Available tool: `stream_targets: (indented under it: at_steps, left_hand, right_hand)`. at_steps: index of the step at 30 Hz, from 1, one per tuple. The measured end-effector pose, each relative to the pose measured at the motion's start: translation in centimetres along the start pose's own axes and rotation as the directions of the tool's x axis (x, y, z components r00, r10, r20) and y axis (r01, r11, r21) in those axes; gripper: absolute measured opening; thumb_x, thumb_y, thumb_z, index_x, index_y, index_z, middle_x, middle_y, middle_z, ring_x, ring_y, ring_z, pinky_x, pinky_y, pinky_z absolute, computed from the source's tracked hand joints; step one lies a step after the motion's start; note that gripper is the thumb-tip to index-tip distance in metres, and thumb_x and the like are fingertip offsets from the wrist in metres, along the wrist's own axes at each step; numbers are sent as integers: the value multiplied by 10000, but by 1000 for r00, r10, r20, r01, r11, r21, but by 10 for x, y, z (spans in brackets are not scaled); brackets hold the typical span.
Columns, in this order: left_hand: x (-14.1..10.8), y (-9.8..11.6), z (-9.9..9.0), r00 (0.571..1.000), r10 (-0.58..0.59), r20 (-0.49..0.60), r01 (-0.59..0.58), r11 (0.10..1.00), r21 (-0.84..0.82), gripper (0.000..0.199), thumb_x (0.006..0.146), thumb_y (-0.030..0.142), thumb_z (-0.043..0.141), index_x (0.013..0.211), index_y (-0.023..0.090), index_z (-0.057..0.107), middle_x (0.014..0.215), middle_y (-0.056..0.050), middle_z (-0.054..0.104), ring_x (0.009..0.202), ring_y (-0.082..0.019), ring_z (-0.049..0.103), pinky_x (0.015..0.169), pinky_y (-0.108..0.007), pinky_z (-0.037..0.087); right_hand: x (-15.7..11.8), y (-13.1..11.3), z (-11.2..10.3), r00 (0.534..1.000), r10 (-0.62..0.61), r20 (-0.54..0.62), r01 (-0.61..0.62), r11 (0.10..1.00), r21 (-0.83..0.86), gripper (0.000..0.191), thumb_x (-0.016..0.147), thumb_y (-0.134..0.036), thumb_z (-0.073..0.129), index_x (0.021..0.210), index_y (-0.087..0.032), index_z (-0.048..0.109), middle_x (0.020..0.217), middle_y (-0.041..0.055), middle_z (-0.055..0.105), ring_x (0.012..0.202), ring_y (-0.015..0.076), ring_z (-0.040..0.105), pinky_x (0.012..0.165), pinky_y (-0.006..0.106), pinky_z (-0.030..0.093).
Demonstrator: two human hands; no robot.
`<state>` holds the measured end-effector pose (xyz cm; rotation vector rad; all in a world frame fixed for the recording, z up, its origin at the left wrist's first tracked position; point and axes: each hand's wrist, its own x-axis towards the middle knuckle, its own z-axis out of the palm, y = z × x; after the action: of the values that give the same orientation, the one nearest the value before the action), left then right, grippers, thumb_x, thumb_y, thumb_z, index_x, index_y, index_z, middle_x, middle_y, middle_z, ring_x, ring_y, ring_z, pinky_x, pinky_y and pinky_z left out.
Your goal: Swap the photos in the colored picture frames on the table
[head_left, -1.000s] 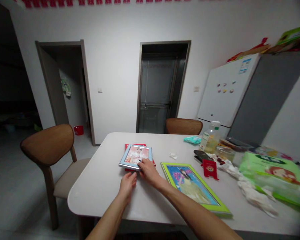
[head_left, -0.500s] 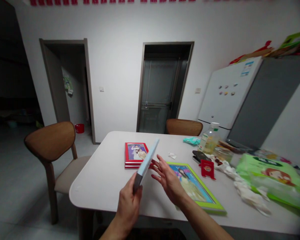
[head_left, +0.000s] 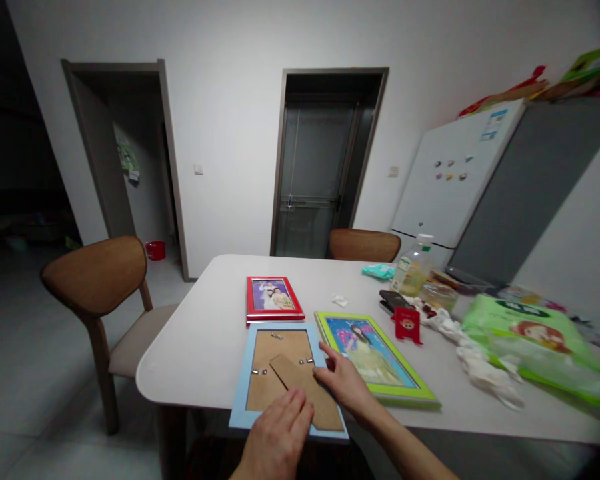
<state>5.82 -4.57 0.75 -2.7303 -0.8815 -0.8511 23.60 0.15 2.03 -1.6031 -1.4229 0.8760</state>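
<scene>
A light blue picture frame point(head_left: 241, 396) lies face down at the table's near edge. On its brown backboard point(head_left: 265, 347) sit small metal clips and a slanted brown stand leg point(head_left: 307, 393). My left hand point(head_left: 281, 427) rests on the lower part of the back, fingers lying flat against the backboard and the leg. Along the right side of that frame is my right hand point(head_left: 347, 383), open, its fingertips at the edge. A green picture frame point(head_left: 427, 400) with a photo of a person in a gown lies face up beside it. Behind stands a stack of red picture frames point(head_left: 250, 300).
To the right are a red phone stand point(head_left: 407, 325), a black object point(head_left: 394, 301), a bottle point(head_left: 414, 270), crumpled tissues point(head_left: 480, 363) and a green tissue pack point(head_left: 535, 333). Chairs point(head_left: 97, 273) stand at the left and far side. A tissue scrap point(head_left: 339, 300) lies mid-table.
The blue frame, held upright on edge in my left hand before, now lies back side up on the table. My left hand has moved onto its back, and my right hand to its right edge.
</scene>
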Motion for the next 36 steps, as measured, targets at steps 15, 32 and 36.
stream_targets:
  at_steps: [15,32,36]
  left_hand:
    - [-3,1,12,949,-141,282,188,971,-148,400,731,83,490,1126,149,486,1201,-113,490,1119,-218,430,925,-346,389]
    - [-24,-31,-29,857,-335,392,460,840,-287,299,662,130,570,946,213,526,1223,-82,481,1154,-194,393,1007,-479,174]
    - [-23,-31,-31,850,-343,400,475,827,-300,279,655,143,576,923,212,541,1212,-77,492,1151,-201,395,1008,-474,183]
  right_hand:
    - [7,11,11,964,-261,43,222,708,-670,339,672,-151,439,985,-118,566,853,98,558,842,191,512,780,266,369]
    - [14,4,14,935,-353,38,296,715,-634,289,740,-190,443,977,-167,606,1009,114,523,938,200,479,844,299,351]
    - [-11,-11,10,862,-393,319,501,754,-424,282,696,-209,521,961,-217,616,1126,81,480,1052,200,420,909,325,320]
